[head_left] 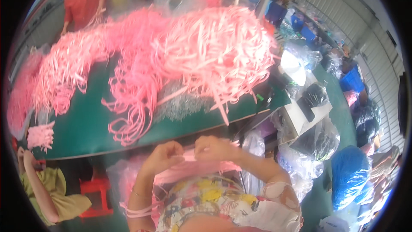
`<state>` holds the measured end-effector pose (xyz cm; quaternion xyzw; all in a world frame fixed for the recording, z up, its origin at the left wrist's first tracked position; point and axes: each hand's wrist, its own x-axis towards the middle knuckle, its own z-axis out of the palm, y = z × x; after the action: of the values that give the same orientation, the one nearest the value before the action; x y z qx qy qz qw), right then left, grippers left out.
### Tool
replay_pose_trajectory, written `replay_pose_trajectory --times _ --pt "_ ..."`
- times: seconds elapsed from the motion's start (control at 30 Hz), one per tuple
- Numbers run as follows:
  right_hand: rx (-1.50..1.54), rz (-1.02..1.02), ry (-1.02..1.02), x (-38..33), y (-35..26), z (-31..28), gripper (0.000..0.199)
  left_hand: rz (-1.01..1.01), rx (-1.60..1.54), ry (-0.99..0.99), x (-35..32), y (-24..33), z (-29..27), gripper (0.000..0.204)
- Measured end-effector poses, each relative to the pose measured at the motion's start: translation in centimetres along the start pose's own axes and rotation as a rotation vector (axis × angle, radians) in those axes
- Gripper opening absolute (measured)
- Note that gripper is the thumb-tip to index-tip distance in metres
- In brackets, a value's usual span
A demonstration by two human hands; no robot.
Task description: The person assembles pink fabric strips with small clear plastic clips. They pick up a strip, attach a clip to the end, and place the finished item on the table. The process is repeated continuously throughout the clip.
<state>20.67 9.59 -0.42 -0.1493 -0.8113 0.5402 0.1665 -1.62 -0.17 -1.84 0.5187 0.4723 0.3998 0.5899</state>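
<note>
Just off the table's near edge, my left hand (167, 155) and my right hand (208, 148) are raised close together, fingers closed in a pinch. A short stretch of pink strap (189, 155) shows between them; its ends are hidden by the fingers. More pink straps (171, 176) lie across my lap below the hands. Pink bands (139, 211) hang around my left forearm. Ahead on the table, a large heap of pale pink straps (214, 47) adjoins a bunch of deeper pink cords (137, 73), which trails toward me.
The green table (92, 120) spans the view. Clear plastic bits (182, 105) lie under the heap. At right are a white box (296, 122), clear bags and a blue bag (349, 176). A co-worker in yellow-green (51, 189) sits left near a red stool (96, 195); another in red (86, 2) stands beyond.
</note>
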Motion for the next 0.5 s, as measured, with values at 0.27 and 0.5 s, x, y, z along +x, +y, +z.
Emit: replay_pose_trajectory --times 0.27,0.5 --pt "-0.086 -0.108 0.172 -0.8 3.0 1.8 0.005 0.516 0.973 0.479 5.4 0.5 -0.1 0.023" --pt "-0.003 0.064 0.2 -0.1 4.2 4.0 0.012 0.373 1.23 0.531 8.0 -2.1 -1.9 0.019"
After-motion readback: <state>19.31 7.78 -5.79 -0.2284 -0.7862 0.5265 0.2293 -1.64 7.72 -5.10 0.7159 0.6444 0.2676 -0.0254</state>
